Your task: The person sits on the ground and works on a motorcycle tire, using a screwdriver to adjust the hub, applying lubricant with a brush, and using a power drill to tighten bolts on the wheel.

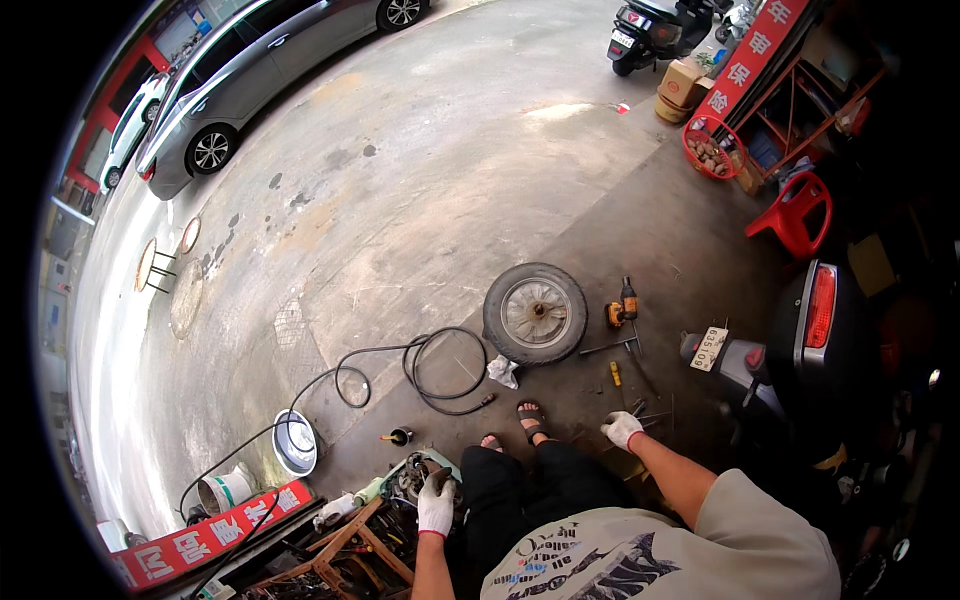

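My left hand [436, 508], in a white glove with dark, dirty fingertips, reaches into a tray [452, 464] crowded with dark metal tools or parts. Its fingers are bent together, and whatever they grip blends into the clutter. Out to the right, my right hand [622, 430] wears a white glove too. The fingers are curled in beside some slim metal tools [652, 418], and I cannot make out what is in them. Ahead of my feet a spoked-hub wheel with its tyre [536, 312] lies flat on the concrete. An orange-and-black cordless impact wrench [622, 303] rests to its right.
A T-handle wrench [612, 347] and a yellow-handled screwdriver [615, 374] lie near the wheel. A white rag [503, 372] touches its tyre. A black hose [350, 352] loops leftward to a basin [296, 443] and bucket [226, 488]. A scooter [790, 345] stands at right.
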{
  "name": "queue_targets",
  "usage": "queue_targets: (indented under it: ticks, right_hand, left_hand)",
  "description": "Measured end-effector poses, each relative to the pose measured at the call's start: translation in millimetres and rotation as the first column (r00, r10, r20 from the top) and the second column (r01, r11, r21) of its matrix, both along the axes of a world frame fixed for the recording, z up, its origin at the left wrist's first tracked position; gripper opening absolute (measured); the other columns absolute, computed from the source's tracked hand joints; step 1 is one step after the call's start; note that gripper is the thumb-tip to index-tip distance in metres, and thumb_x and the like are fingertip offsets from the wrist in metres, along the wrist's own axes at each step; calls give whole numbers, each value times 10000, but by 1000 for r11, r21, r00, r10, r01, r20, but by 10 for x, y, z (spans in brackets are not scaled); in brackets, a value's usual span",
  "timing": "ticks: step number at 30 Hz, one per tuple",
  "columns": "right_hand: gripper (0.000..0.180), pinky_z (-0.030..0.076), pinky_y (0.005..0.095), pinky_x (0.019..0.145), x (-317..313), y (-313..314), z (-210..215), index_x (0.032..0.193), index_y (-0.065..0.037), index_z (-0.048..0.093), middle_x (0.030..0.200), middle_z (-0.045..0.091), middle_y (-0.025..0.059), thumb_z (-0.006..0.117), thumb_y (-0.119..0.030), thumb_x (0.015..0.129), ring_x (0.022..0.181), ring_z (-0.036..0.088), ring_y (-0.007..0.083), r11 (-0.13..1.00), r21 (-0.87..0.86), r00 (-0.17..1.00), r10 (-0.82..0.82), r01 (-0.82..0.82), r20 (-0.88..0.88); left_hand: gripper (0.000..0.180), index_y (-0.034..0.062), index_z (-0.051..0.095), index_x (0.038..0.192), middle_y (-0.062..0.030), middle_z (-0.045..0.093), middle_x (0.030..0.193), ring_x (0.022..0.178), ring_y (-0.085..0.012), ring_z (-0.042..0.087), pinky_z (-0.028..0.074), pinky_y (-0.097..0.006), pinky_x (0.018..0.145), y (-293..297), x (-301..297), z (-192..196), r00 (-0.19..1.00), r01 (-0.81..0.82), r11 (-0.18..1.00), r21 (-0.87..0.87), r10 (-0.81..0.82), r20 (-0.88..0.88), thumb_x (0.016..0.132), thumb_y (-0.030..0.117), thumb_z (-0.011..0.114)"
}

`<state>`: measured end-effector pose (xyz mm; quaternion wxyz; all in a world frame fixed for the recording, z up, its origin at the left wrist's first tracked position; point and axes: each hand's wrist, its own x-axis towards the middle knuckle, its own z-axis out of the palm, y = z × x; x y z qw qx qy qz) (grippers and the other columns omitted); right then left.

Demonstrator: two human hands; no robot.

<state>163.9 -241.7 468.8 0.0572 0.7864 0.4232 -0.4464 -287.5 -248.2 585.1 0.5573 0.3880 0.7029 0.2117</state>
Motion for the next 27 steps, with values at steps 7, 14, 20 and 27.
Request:
queue_targets:
  ticks: [7, 14, 20, 27]
  right_hand:
    - [403, 541, 448, 909, 413, -723, -193, 1060, -12, 750, 1027, 739, 220, 671, -354, 862, 1019, 698, 383, 955, 136, 960, -274, 264, 63]
    - [225, 537, 340, 825, 509, -433, 10, 1037, 41, 712, 956, 747, 157, 675, -129, 894, 910, 705, 223, 851, 193, 872, -467, 489, -147]
    - [213, 542, 388, 853, 295, 601, -270, 1013, -30, 736, 999, 727, 183, 716, -182, 865, 978, 703, 342, 977, 200, 997, -65, 72, -41]
    - [170, 540, 461, 806, 149, 1533, -1995, 991, -97, 722, 924, 723, 159, 643, -234, 929, 910, 692, 364, 882, 109, 805, 465, -459, -368]
  left_hand:
    - [367, -14, 632, 1278, -152, 738, 992, 815, -205, 710, 556, -342, 773, 808, 201, -1173, 916, 392, 919, 48, -385, -114, 954, 153, 591]
    - [355, 110, 677, 1223, -239, 712, 1108, 1048, -408, 680, 524, -478, 949, 1325, 909, -1552, 853, 486, 872, -50, -486, -192, 935, 305, 608]
    - [347, 93, 684, 1209, -235, 718, 1095, 1056, -406, 680, 532, -468, 950, 1031, 1573, -2636, 831, 487, 835, -258, -533, -157, 940, 296, 601]
    - [420, 30, 639, 1218, -268, 663, 1225, 1146, -412, 642, 500, -473, 1016, -46, 2408, -4875, 726, 566, 576, -590, -687, 25, 931, 334, 605]
